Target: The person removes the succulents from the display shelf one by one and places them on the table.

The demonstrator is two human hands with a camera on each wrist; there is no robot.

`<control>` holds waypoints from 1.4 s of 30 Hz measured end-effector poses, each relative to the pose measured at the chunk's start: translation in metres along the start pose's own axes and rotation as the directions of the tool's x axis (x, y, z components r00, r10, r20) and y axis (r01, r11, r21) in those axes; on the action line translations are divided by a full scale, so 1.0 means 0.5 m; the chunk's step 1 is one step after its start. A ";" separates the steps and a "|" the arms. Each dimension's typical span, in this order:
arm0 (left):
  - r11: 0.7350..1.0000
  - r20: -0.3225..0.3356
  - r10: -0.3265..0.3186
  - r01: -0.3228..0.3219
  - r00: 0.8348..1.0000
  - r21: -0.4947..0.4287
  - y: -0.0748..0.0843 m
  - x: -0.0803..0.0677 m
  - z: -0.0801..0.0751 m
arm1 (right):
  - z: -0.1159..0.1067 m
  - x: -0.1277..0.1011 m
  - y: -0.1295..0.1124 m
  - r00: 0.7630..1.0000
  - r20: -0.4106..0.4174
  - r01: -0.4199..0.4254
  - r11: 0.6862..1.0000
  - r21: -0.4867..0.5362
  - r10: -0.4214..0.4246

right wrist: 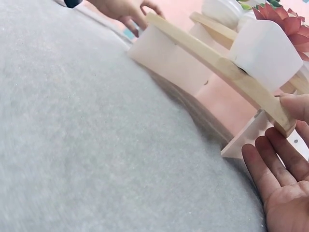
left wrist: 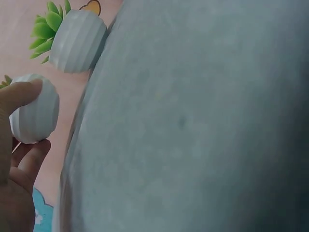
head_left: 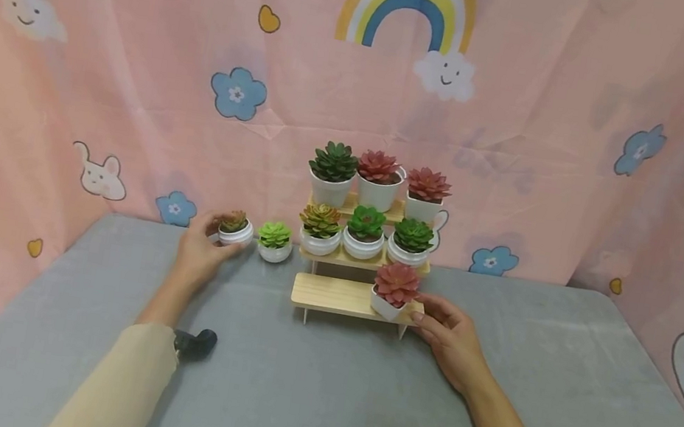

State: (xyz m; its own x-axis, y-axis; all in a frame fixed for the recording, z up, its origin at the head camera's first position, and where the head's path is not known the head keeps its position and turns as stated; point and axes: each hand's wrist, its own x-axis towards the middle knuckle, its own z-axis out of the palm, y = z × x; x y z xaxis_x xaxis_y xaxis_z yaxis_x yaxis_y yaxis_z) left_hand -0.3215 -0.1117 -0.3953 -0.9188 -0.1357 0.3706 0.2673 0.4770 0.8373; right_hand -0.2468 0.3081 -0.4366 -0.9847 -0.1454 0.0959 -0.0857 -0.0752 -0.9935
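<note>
White ribbed ceramic forms the small round pot (head_left: pixel 236 232) that my left hand (head_left: pixel 199 251) grips between thumb and fingers; it holds a brownish-green succulent and sits on the grey felt table (head_left: pixel 314 388) near the back edge, just beside a matching pot with a bright green succulent (head_left: pixel 275 241). My right hand (head_left: pixel 447 331) rests at the right end of the lowest shelf of the wooden tiered stand (head_left: pixel 336 295), fingers relaxed and uncurled, thumb close to the white pot with a red succulent (head_left: pixel 394 293) standing on that shelf; whether the thumb touches it, I cannot tell. The two upper tiers carry three potted succulents each. A pink cloth backdrop (head_left: pixel 531 124) printed with rainbows, clouds, flowers and rabbits encloses the table on three sides.
</note>
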 end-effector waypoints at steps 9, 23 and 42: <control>1.000 0.076 -0.019 0.019 0.997 -0.004 -0.025 -0.018 0.008 | 0.002 -0.008 0.007 1.000 0.018 -0.002 1.000 0.016 0.002; 0.999 0.127 -0.026 0.020 0.992 0.051 -0.002 -0.032 -0.008 | 0.008 -0.002 0.001 0.999 -0.014 -0.034 0.998 -0.046 0.034; 0.980 -0.065 0.151 -0.158 0.986 -0.121 0.268 -0.082 -0.005 | -0.002 0.004 0.006 1.000 -0.006 -0.031 0.999 -0.020 0.031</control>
State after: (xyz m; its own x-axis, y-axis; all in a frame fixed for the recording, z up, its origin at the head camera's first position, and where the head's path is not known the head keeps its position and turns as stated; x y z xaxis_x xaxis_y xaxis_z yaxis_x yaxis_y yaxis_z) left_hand -0.2473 -0.0442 -0.2973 -0.8473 -0.1184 0.5178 0.4418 0.3840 0.8108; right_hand -0.2493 0.3088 -0.4393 -0.9877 -0.1421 0.0647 -0.0580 -0.0508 -0.9970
